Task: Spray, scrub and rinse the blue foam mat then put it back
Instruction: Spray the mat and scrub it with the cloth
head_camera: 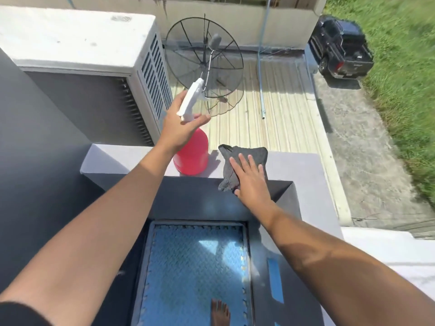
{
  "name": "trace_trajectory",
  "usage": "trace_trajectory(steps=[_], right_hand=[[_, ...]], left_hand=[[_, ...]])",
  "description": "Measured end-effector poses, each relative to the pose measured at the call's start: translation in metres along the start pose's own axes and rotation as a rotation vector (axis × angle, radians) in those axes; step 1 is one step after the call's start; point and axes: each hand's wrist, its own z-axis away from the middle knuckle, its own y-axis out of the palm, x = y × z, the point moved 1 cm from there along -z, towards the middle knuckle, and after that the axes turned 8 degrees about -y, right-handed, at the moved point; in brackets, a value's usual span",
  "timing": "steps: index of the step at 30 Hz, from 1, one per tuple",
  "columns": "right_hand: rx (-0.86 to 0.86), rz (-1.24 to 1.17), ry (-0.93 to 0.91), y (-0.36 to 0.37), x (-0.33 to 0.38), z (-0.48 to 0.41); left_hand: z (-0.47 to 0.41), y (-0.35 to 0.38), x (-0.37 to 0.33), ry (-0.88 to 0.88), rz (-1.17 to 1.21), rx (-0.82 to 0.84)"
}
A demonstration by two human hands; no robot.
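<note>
Bright sun falls on a grey parapet ledge (294, 165). Beyond its far edge lies a corrugated metal roof (282, 118) carrying a mesh satellite dish (204, 60). A white air-conditioner unit (94, 55) stands at the left. A black pickup (341, 48) is parked beside grass (400, 67).

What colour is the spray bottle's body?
The spray bottle body is pinkish red; head view shows it.

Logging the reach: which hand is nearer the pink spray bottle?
Left. The left hand is at the spray bottle; right hand lies flat on the grey cloth beside it.
</note>
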Motion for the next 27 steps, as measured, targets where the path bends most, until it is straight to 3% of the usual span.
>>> trace_trajectory(steps=[4,10,16,20,27], right_hand=[[-0.013,-0.017,0.002,-0.002,0.000,-0.003],[0.001,-0.113,0.014,-0.017,0.010,-0.001],[-0.085,-0.589,0.229,-0.038,0.047,0.035],[-0.154,-1.098,0.361,-0.029,0.091,0.094],[-0.131,-1.282,0.644,0.061,0.139,0.181]], left_hand=[[-0.002,0.002,-0.010,0.104,0.153,0.042],[0.034,0.002,-0.024,0.052,0.087,0.030],[0.110,-0.018,-0.012,0.050,0.137,0.095],[0.172,-0.028,0.032,-0.005,-0.028,0.194],[0.267,-0.040,0.181,-0.199,-0.140,0.281]])
